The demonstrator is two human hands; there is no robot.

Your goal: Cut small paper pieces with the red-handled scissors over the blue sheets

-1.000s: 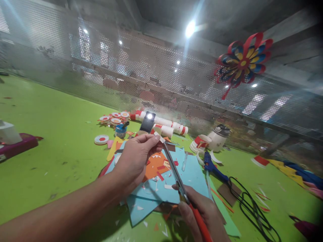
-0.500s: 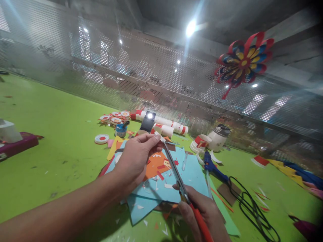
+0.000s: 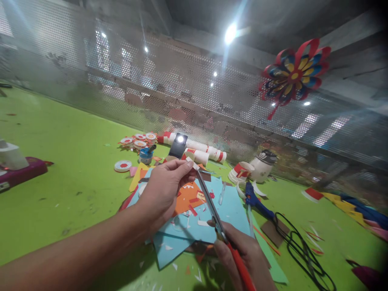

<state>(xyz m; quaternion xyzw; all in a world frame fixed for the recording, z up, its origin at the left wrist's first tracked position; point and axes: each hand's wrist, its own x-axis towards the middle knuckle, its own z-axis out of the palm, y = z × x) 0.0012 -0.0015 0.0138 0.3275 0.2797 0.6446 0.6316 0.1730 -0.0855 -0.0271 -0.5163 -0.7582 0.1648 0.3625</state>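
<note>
Pinching a small white piece (image 3: pixel 193 163) between thumb and fingers, the left hand (image 3: pixel 165 188) sits just apart from the right hand (image 3: pixel 239 250), which is wrapped around the orange-red handle of the scissors (image 3: pixel 216 218). Their blades point toward eleven o'clock, tips meeting the white piece above the blue sheets (image 3: pixel 233 206).

Around the sheets, with twelve straight ahead, paper tubes (image 3: pixel 197 144) and a dark panel (image 3: pixel 177 149) with a bright spot of light lie at twelve. Decorated discs (image 3: pixel 140 144) and a blue jar (image 3: pixel 146 157) stand at eleven, a red-and-white cup (image 3: pixel 241 173) and a white pot (image 3: pixel 262 169) at two. The blue glue gun (image 3: pixel 258 204) lies close by at three, its black cable (image 3: pixel 309 262) looping out at four, beside the right hand's side of the work.

A perforated screen (image 3: pixel 188 89) bounds the far edge of the green tabletop (image 3: pixel 75 182), from ten round to two. The widest room spreads toward nine, flecked with small scraps, as far as a purple power strip (image 3: pixel 28 173). One corner of the blue sheets juts toward seven.
</note>
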